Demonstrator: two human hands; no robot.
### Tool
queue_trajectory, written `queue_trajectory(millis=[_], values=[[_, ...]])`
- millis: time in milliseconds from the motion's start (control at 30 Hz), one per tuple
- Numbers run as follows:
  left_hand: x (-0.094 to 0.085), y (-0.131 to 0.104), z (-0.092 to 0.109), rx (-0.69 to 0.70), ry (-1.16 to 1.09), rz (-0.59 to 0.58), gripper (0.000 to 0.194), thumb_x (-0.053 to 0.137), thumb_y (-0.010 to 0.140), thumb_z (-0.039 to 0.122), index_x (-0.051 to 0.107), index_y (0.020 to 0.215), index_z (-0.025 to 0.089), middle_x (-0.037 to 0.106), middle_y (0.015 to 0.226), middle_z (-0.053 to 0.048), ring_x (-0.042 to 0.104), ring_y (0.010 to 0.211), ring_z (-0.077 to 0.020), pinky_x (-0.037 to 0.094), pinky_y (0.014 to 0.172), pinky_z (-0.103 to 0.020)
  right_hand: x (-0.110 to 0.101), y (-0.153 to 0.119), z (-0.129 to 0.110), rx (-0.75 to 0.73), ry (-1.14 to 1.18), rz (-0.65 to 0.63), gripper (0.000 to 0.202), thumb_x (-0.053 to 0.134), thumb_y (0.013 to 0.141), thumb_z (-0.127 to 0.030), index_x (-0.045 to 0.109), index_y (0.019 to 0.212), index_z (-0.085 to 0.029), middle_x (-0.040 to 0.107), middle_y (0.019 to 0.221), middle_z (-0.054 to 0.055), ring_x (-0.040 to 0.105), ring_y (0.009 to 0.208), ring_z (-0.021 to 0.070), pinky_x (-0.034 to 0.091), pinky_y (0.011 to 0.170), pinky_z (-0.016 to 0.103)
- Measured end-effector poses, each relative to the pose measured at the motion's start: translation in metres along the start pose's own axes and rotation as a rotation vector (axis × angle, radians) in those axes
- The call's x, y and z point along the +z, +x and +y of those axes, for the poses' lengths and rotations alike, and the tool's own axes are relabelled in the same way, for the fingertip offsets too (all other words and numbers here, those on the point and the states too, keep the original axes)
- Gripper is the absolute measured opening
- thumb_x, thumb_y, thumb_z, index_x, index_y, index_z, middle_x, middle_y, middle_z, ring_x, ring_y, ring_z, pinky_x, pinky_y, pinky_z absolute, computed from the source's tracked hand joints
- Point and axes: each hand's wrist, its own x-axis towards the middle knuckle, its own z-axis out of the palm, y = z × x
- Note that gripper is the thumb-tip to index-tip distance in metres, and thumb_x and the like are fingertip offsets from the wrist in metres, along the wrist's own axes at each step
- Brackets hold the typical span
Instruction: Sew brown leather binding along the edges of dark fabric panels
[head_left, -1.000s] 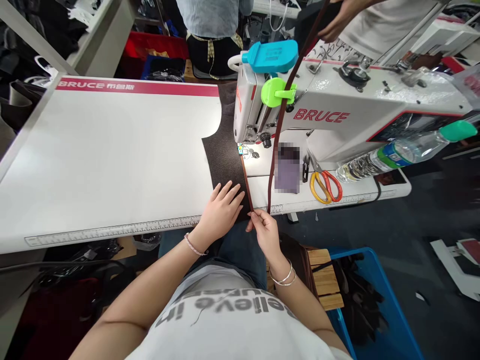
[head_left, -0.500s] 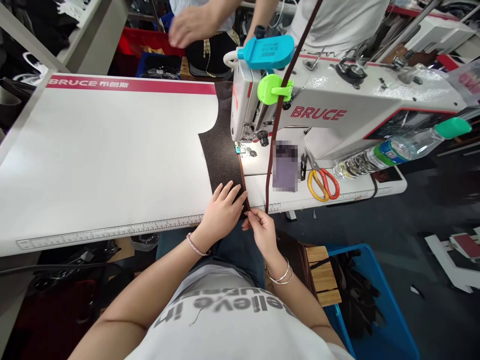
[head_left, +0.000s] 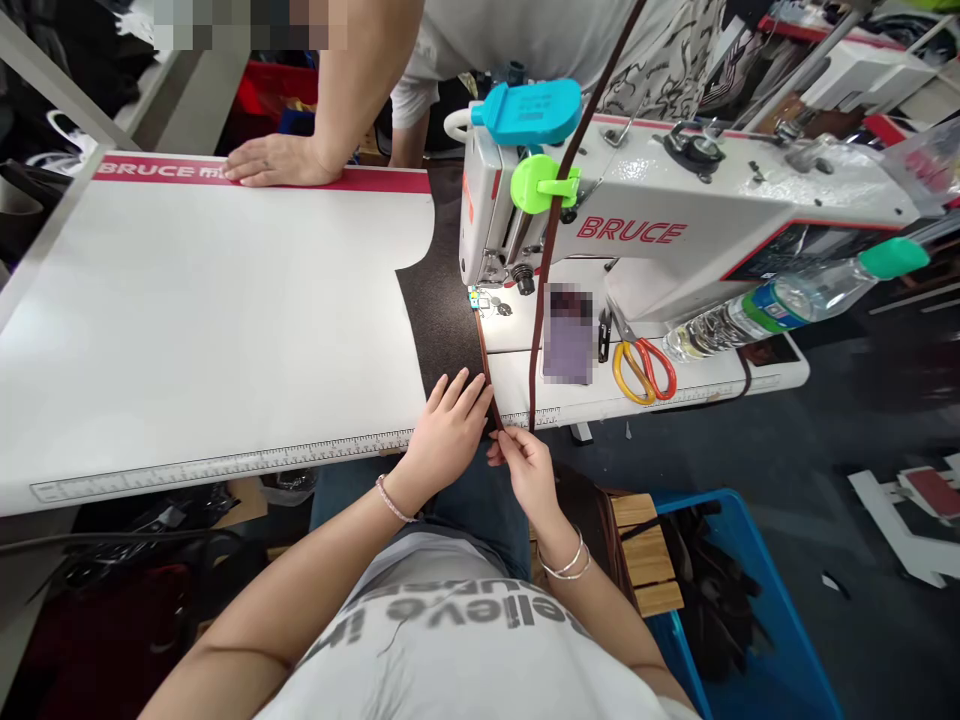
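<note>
A dark brown fabric panel point(head_left: 442, 320) lies on the white sewing table, its far part passing beside the head of the sewing machine point(head_left: 630, 215). Along its right edge runs a narrow reddish-brown binding strip point(head_left: 483, 350), leading up to the lit needle area. My left hand point(head_left: 448, 428) rests flat on the near part of the panel, fingers stretched out. Just right of it, at the table's front edge, my right hand point(head_left: 529, 465) pinches the binding strip between thumb and fingers. A long brown strip point(head_left: 546, 270) hangs from above, looping down near my right hand.
Right of the needle lie scissors point(head_left: 643, 370), small black snips point(head_left: 604, 335) and a plastic bottle point(head_left: 780, 300). A co-worker's hand point(head_left: 285, 160) presses on the far table edge. A blue bin point(head_left: 780, 620) with dark pieces stands at lower right, beside a wooden slatted seat point(head_left: 646, 555).
The co-worker's hand has come down from the air onto the far table edge, and that person leans in closer. My own hands have shifted slightly toward me, keeping the same hold.
</note>
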Motion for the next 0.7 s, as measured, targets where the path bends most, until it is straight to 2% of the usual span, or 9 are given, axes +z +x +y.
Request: queue_trajectory(millis=[433,700], values=[[-0.0023,0.0014,-0.0018,-0.018,-0.006,-0.018,0.044,0.035,0.099,0.024,0.051,0.138,0.008,0.049,0.147,-0.012,0.04,0.139,-0.0318,0.033,0.116,-0.052,0.0022,0.0011,-0.0033,-0.014,0.009,0.011,0.032,0.066,0.08,-0.049,0.068,0.081,-0.017,0.062,0.058,0.0,0.06,0.052,0.0145,0.055,0.054,0.028],[-0.0041,0.0035,-0.0037,-0.001,-0.043,-0.016,0.048,0.038,0.098,0.026,0.049,0.138,0.004,0.047,0.148,-0.015,0.038,0.14,-0.0333,0.032,0.117,-0.051,0.0031,0.0023,-0.0057,-0.033,-0.01,-0.015,0.034,0.064,0.082,-0.052,0.069,0.081,-0.019,0.061,0.057,0.0,0.059,0.054,0.0161,0.056,0.056,0.031]])
